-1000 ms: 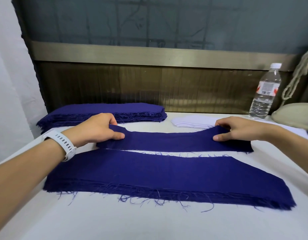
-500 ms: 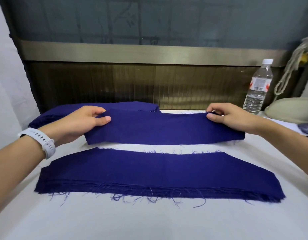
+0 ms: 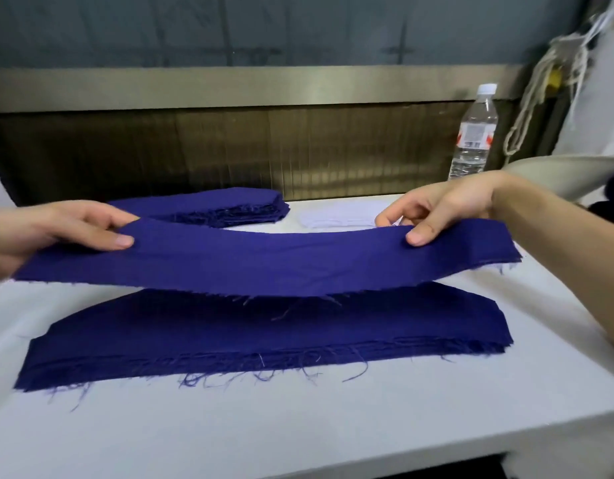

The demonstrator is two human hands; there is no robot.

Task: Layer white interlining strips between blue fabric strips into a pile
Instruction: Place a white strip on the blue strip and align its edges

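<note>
Lifting the blue strip [image 3: 264,261] clear of the table [image 3: 298,426], I am bringing it toward me. My left hand [image 3: 67,229] and right hand [image 3: 447,205] are each keeping a pinching grip on one end, and it is now hovering over the near pile [image 3: 264,333], ready for laying down.

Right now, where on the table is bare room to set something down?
Free: the wide band of table between the near blue pile and the front edge. Crowded: the back, with the blue stack, white interlining strips and water bottle.
</note>
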